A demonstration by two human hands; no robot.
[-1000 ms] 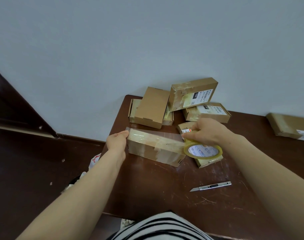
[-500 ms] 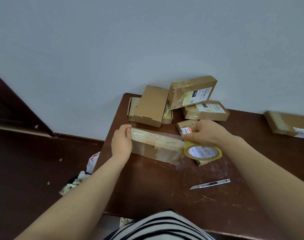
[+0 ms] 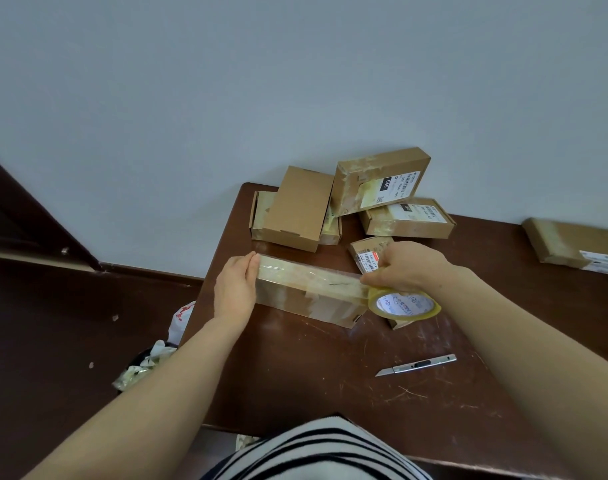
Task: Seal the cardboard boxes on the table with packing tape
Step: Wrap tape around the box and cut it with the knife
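A long cardboard box (image 3: pixel 316 299) lies on the dark brown table (image 3: pixel 330 375), with a strip of clear tape stretched along its top. My left hand (image 3: pixel 235 289) presses flat against the box's left end, over the tape's end. My right hand (image 3: pixel 408 266) grips the yellowish tape roll (image 3: pixel 404 304) at the box's right end. The tape runs from the roll across the box top.
Several more cardboard boxes (image 3: pixel 302 209) are piled at the back against the wall, and one (image 3: pixel 576 245) lies at the far right. A small labelled box (image 3: pixel 368 254) sits behind my right hand. A utility knife (image 3: pixel 416 365) lies near the front. A waste bin (image 3: pixel 146 365) stands on the floor to the left.
My left hand has slid down from the top corner and now lies flat on the box's left end. The tape roll has stayed at the right end.
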